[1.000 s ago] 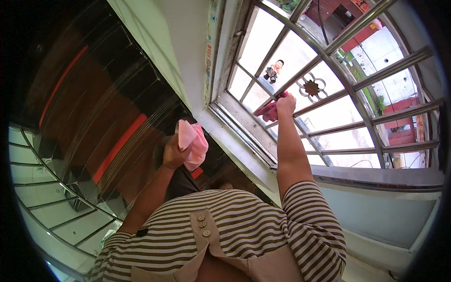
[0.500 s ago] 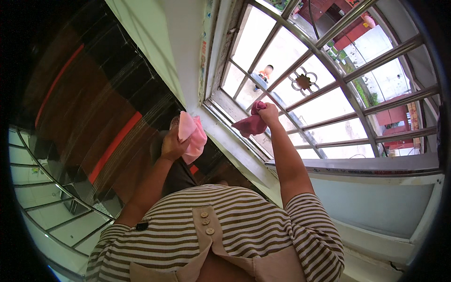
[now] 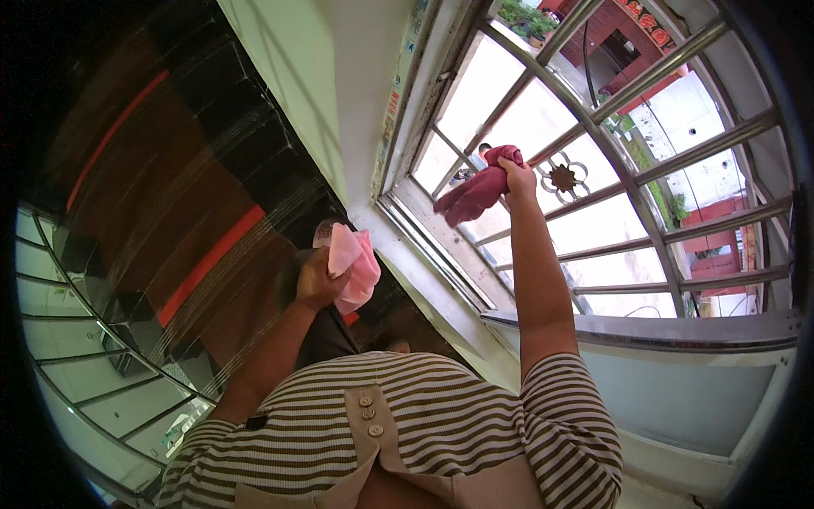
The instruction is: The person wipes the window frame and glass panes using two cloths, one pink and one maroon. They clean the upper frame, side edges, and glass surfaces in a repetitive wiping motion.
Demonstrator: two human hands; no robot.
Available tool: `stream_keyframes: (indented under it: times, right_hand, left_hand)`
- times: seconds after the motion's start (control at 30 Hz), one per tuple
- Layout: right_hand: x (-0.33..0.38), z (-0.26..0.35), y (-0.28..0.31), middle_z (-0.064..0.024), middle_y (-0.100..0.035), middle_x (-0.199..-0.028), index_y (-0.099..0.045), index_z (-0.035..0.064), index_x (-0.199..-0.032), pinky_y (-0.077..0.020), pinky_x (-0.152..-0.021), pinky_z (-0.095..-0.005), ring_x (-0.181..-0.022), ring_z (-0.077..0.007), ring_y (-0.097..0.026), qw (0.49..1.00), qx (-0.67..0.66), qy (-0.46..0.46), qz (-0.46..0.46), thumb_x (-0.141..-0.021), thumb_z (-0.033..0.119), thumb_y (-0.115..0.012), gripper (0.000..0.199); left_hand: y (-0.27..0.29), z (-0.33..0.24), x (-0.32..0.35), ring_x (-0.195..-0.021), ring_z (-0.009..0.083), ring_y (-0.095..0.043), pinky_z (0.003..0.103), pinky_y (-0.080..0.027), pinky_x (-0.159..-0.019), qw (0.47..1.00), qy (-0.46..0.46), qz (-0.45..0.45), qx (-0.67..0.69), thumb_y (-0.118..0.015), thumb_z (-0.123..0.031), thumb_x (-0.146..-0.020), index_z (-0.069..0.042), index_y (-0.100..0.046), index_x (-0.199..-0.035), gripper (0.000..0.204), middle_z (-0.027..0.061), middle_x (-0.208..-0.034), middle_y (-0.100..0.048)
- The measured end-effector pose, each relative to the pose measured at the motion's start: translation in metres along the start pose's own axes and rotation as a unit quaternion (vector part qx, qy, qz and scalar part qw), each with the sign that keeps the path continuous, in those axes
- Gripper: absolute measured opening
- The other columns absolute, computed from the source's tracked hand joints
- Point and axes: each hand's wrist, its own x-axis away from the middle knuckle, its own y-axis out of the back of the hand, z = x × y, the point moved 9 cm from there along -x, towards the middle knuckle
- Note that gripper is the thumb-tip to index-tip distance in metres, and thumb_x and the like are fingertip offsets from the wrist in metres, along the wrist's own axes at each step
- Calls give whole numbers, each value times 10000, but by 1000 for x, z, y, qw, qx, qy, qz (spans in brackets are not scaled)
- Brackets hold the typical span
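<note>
Left hand (image 3: 319, 284): closed on a soft, folded pink cloth (image 3: 356, 267), at the left. Right hand (image 3: 521, 181): gripping a wrinkled, bunched maroon cloth (image 3: 476, 193), which I see before the smooth, tubular metal bars (image 3: 708, 146) at right. Relative to half a second earlier, the right hand is nearer the flower-shaped ornament (image 3: 563, 177); the pink cloth remains gripped.

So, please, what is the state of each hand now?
Left hand: closed, holding the pink cloth.
Right hand: closed, holding the dark red cloth.
</note>
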Motion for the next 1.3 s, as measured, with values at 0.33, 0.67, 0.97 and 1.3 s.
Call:
stream_keyframes:
  times: [0.33, 0.67, 0.97, 1.3]
  right_hand:
    - [-59, -19, -23, -147, -641, -953, -556, 13, -1060, -498, -831, -402, -892, -338, -630, 933, 244, 196, -176, -663, 78, -692, 424]
    - [-71, -36, -58, -167, -652, -988, -689, 134, -1027, -436, -930, -472, -975, -377, -604, 778, 589, 213, -45, -716, 179, -641, 318]
    - [-41, -36, -57, -223, -607, -1013, -674, 81, -965, -500, -831, -476, -919, -422, -615, 711, 656, 254, -18, -794, 169, -578, 215]
    - [37, -79, 8, -95, -674, -835, -666, -16, -927, -537, -679, -322, -743, -213, -658, 926, 341, 1, 161, -726, 77, -646, 222]
  left_hand:
    - [9, 4, -4, -868, 379, -610, 426, -503, -752, 1000, 8, 0, 9, -717, -187, -759, -37, -598, -1019, 324, 179, -936, -624]
    - [12, 8, -1, -886, 386, -588, 414, -504, -733, 1000, 22, -9, -19, -696, -162, -762, -50, -583, -1003, 289, 174, -931, -607]
    - [3, 2, 4, -791, 395, -585, 439, -495, -676, 999, 0, -16, -29, -697, -172, -761, -48, -576, -962, 264, 169, -876, -593]
    - [-16, 1, 11, -942, 383, -634, 407, -511, -809, 998, 19, 36, -40, -706, -202, -808, -23, -573, -1126, 388, 200, -1031, -641]
